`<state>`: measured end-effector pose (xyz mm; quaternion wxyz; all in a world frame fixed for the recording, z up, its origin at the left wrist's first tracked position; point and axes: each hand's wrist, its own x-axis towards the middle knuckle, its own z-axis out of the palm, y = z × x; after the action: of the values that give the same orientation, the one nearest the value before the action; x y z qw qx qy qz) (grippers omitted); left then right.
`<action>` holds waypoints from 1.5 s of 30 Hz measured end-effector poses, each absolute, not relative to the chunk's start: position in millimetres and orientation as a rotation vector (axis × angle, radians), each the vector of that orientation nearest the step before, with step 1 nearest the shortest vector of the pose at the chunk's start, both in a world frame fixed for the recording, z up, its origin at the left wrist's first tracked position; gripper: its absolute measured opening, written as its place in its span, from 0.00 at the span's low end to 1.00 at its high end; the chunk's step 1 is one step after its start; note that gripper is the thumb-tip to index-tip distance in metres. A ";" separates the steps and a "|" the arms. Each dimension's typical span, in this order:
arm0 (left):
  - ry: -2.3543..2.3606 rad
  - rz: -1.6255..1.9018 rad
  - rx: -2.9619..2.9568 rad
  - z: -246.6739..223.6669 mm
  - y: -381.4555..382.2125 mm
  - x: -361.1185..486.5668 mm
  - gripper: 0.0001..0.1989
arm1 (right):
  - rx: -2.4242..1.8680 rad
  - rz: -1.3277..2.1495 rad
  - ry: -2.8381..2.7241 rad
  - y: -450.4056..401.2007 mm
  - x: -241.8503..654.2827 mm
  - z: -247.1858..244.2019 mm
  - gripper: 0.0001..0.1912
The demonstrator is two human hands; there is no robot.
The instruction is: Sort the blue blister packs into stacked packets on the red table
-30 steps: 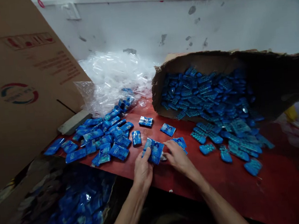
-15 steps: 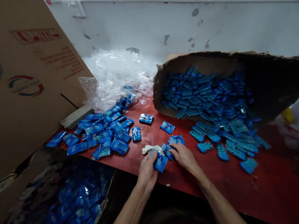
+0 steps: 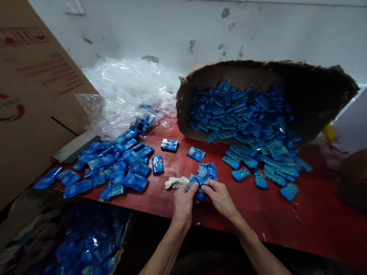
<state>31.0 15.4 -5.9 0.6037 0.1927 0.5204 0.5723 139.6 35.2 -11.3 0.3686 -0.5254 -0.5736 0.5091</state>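
My left hand point(image 3: 182, 202) is closed, thumb on top, on the left side of a blue printed card point(image 3: 201, 194) at the front of the red table. My right hand point(image 3: 220, 198) pinches the right side of the same small bundle; whether a separate blue packet lies in it is hidden by the fingers. Just beyond the hands are loose blue cards point(image 3: 208, 169). A crumpled white cloth point(image 3: 176, 181) lies beside my left hand. Farther back are a single blue card point(image 3: 195, 153), a small stack of cards point(image 3: 169, 145) and an upright-facing blue packet point(image 3: 157, 165).
A torn carton point(image 3: 312, 72) on its side spills blue blister-like packs point(image 3: 235, 112) onto the red table point(image 3: 305, 225). Left stand a heap of blue packets point(image 3: 109, 162), clear plastic bags point(image 3: 128, 86) and a large cardboard box point(image 3: 32, 73). Below, an open box holds blue packets point(image 3: 84, 247).
My hands have come together, and the right hand has brought its blue packet against the card in my left. The view has shifted slightly to the right.
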 end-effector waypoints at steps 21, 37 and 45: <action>1.004 1.073 0.150 10.0 -0.2 28.8 0.11 | -1.826 0.244 -2.112 55.3 227.1 7.3 0.13; 1.029 1.020 0.171 1.8 -0.6 35.4 0.09 | -1.887 0.511 -2.223 69.4 242.3 0.6 0.17; 1.031 1.076 0.210 -8.7 0.2 39.1 0.14 | -1.269 1.477 -1.147 38.9 226.0 22.7 0.18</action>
<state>39.1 0.2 -8.7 0.7300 0.0956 0.4681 0.4887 226.0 38.9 22.7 0.4267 -0.5080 -0.4588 0.5911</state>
